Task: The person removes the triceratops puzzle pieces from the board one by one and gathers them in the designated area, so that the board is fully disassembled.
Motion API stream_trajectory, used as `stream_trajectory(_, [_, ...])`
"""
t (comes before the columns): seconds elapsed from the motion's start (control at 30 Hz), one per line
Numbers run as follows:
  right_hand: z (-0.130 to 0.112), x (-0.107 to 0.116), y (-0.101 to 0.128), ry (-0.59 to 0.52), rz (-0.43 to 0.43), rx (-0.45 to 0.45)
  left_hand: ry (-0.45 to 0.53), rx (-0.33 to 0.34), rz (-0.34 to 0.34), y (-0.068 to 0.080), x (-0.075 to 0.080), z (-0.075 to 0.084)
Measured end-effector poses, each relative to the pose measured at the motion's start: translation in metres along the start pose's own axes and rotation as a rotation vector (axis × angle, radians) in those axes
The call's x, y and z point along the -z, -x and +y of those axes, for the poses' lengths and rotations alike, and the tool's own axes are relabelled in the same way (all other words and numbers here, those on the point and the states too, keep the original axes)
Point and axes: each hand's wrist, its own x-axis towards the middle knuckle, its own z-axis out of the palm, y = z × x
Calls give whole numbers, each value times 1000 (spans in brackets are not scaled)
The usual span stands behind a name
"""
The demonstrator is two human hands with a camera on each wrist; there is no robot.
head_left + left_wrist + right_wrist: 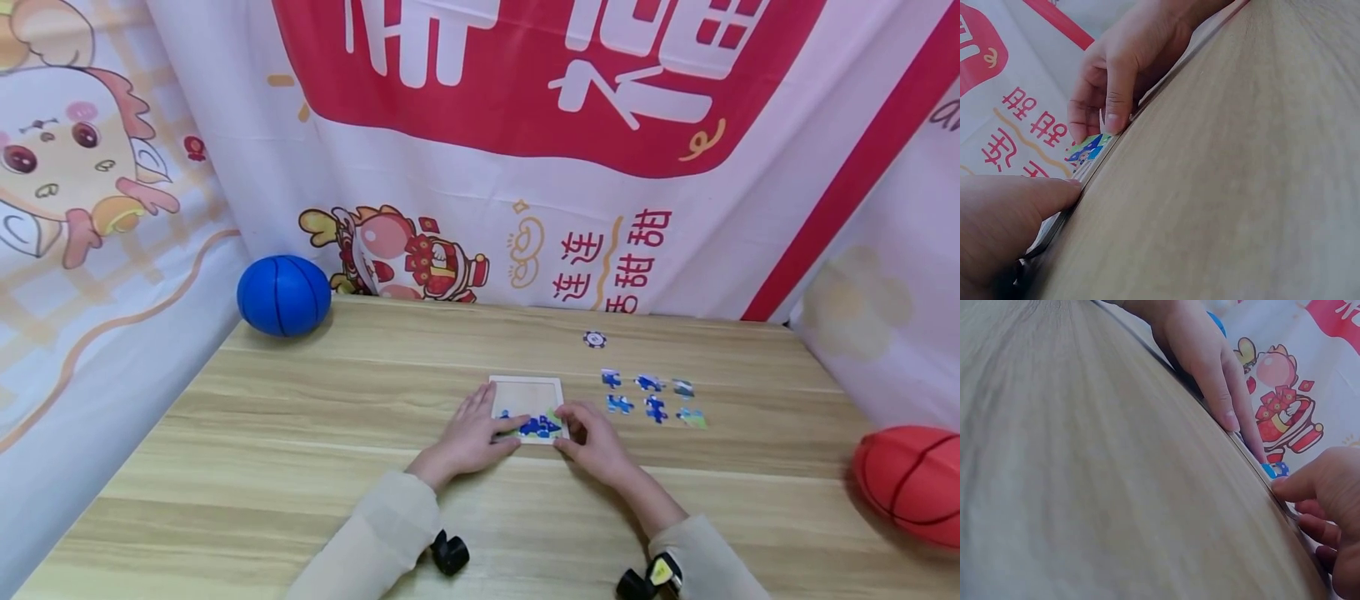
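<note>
A square wooden puzzle tray (527,379) with a pale rim lies before me, blue and green jigsaw pieces (534,427) along its near side. My left hand (471,431) rests at the left rim with fingers stretched out. Its index finger reaches over the pieces, and the thumb lies along the near edge. At the right rim, my right hand (597,443) has its thumb and index finger bent about a blue and green puzzle piece (1088,149), which rises above the rim in the left wrist view. The fingers hide part of that piece.
Several loose puzzle pieces (654,408) lie in two rows right of the tray. Behind them is a round chip-like disc (595,339). A blue ball (283,296) stands at the back left corner, a red ball (909,485) at the right edge. Printed cloth hangs behind the table.
</note>
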Motion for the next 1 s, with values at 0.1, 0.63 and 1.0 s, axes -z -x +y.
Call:
stream_trajectory(0.1, [0, 0, 0, -44, -4, -31, 4, 4, -4, 0, 0, 0])
stream_trajectory(0.63, [-2, 0, 0, -41, -16, -100, 15, 3, 4, -1, -2, -2])
stream_trajectory(1.0, [-2, 1, -1, -74, -5, -112, 11, 2, -2, 0, -1, -1])
